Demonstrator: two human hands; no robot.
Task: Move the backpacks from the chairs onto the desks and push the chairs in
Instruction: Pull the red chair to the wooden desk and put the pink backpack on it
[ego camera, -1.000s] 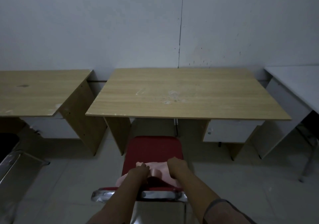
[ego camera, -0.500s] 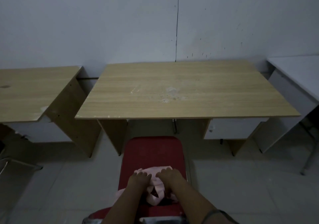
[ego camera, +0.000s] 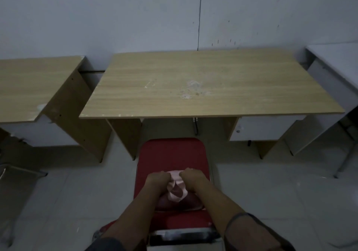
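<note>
Both hands [ego camera: 157, 180] [ego camera: 191, 177] gripping pink backpack [ego camera: 177, 189], red chair [ego camera: 172, 154]

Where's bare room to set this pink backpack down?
The middle desk top is bare from wall to front edge. The left desk top shows bare too. The chair seat is crowded: both hands grip the backpack there.

Head camera looks steeply down, close above chair [ego camera: 172, 154], facing desk [ego camera: 203, 88].

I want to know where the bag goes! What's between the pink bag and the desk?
In the head view, only bare red chair seat lies between the pink backpack and the wooden desk.
</note>
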